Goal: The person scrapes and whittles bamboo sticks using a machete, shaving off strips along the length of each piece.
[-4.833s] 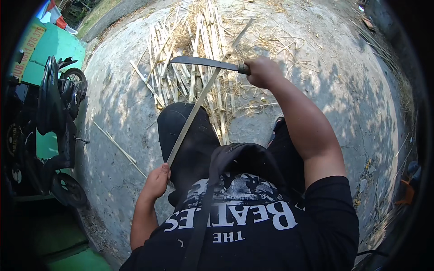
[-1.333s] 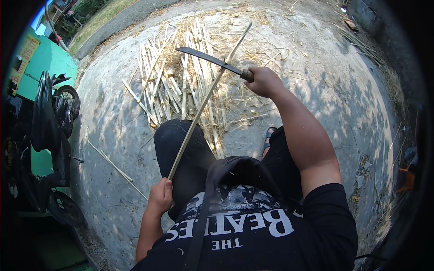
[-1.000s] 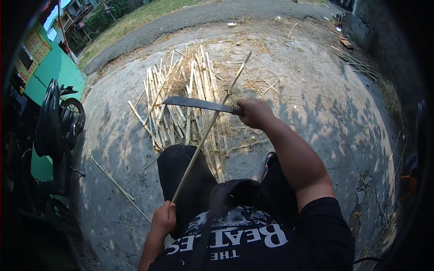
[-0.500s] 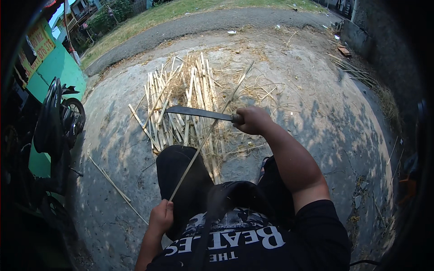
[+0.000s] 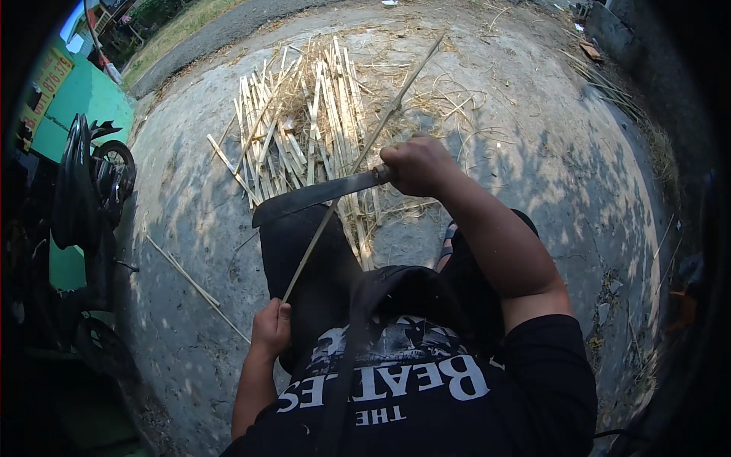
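My left hand (image 5: pixel 272 327) is closed around the near end of a long, thin bamboo strip (image 5: pixel 310 254), beside my left thigh. The strip slants up and away to the right, past a joint, toward the far ground. In my right hand (image 5: pixel 417 165) is the handle of a machete (image 5: pixel 316 196). Its wide, dark blade points left and crosses the strip above my left knee. Whether the edge bites into the strip cannot be made out. Beyond my knees lies a loose heap of pale split bamboo (image 5: pixel 335 107), with thin shavings among it.
Two thin strips (image 5: pixel 183 273) lie on the concrete at my left. A parked motorcycle (image 5: pixel 80 190) stands by a green wall (image 5: pixel 95 99) further left. More long sticks (image 5: pixel 601 80) lie at the far right near a low wall (image 5: pixel 613 34). Curled shavings litter the ground right of the heap.
My right hand has drawn the machete nearer along the strip, and the blade now tilts down to the left. My left hand still grips the strip's end. The view has tipped downward.
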Demonstrator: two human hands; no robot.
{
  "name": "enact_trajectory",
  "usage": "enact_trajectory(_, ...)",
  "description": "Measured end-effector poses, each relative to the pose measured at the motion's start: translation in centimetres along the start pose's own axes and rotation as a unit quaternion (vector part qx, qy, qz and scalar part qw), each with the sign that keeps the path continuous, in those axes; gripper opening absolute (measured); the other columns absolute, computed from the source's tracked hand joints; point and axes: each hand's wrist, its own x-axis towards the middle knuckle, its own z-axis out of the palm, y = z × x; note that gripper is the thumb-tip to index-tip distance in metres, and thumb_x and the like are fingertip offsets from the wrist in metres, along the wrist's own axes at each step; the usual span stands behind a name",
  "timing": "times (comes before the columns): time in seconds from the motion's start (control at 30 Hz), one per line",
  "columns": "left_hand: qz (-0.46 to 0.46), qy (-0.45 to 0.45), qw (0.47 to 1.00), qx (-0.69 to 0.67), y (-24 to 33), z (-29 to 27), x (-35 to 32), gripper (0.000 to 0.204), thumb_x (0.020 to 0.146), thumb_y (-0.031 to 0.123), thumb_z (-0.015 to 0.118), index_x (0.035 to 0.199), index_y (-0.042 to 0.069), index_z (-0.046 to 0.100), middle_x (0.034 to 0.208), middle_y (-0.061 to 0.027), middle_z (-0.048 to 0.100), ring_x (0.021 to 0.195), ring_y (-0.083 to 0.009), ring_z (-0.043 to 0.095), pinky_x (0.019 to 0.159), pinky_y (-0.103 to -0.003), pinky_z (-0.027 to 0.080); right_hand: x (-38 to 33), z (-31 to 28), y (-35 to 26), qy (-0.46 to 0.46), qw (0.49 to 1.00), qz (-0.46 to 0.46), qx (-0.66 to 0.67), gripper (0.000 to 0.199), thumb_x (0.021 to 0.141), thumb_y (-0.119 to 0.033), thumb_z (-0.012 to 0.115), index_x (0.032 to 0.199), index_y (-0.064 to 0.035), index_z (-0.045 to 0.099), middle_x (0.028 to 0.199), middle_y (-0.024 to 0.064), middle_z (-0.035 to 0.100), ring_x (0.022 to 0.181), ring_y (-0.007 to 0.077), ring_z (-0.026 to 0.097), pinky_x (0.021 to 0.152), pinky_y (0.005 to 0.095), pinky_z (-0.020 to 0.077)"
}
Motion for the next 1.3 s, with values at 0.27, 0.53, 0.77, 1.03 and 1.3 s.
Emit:
enact_trajectory(0.27,-0.02,-0.018,1.0,-0.007,-0.5,0.1,0.8,0.06,0.109,0.051,0.041,0.081,0.0,0.051,0.064,-0.0143,0.051,0.06,-0.0229,0.051,0.058,-0.04,0.04,0.1,1.7,6.3,0.045,0.966,0.222,0.125,0.017,0.087,-0.029,0.067,0.094,-0.0135,0.069,0.087,0.0134,0.071,0.085,0.0355,0.071,0.077,0.0491,0.056)
enact_trajectory(0.53,-0.02,-0.019,1.0,-0.003,0.4,-0.2,1.0,0.057,0.109,0.046,0.043,0.078,-0.001,0.049,0.061,-0.0205,0.051,0.055,-0.0381,0.055,0.053,-0.046,0.039,2.0,1.4,0.9,0.019,0.999,-0.047,0.013,0.009,0.086,-0.024,0.067,0.083,-0.0161,0.067,0.075,0.0073,0.07,0.072,0.0329,0.07,0.069,0.0476,0.0541)
enact_trajectory(0.77,-0.008,-0.006,1.0,0.002,0.0,0.1,1.4,0.055,0.109,0.045,0.043,0.08,-0.001,0.049,0.063,-0.0208,0.052,0.057,-0.0395,0.055,0.055,-0.045,0.04,0.4,3.2,8.0,-0.019,0.953,0.269,0.136,0.022,0.085,-0.026,0.067,0.1,-0.0115,0.072,0.093,0.0161,0.073,0.092,0.0368,0.07,0.082,0.0477,0.0556)
enact_trajectory(1.03,-0.025,-0.02,0.999,-0.042,-0.9,0.3,0.8,0.054,0.11,0.044,0.042,0.08,0.0,0.05,0.062,-0.0166,0.052,0.056,-0.0305,0.055,0.055,-0.043,0.04,0.2,3.4,6.4,-0.062,0.902,0.243,0.351,0.04,0.082,-0.038,0.077,0.107,-0.0071,0.071,0.092,0.0156,0.073,0.083,0.0328,0.07,0.077,0.0429,0.0532)
enact_trajectory(1.3,-0.012,-0.012,0.999,-0.036,-0.5,0.2,0.8,0.054,0.11,0.044,0.044,0.08,0.0,0.052,0.061,-0.0165,0.052,0.056,-0.0289,0.055,0.054,-0.042,0.039,0.7,0.9,1.4,-0.01,0.979,0.098,0.18,0.024,0.085,-0.03,0.073,0.083,-0.0075,0.065,0.073,0.0144,0.066,0.074,0.0349,0.068,0.066,0.0473,0.0521)
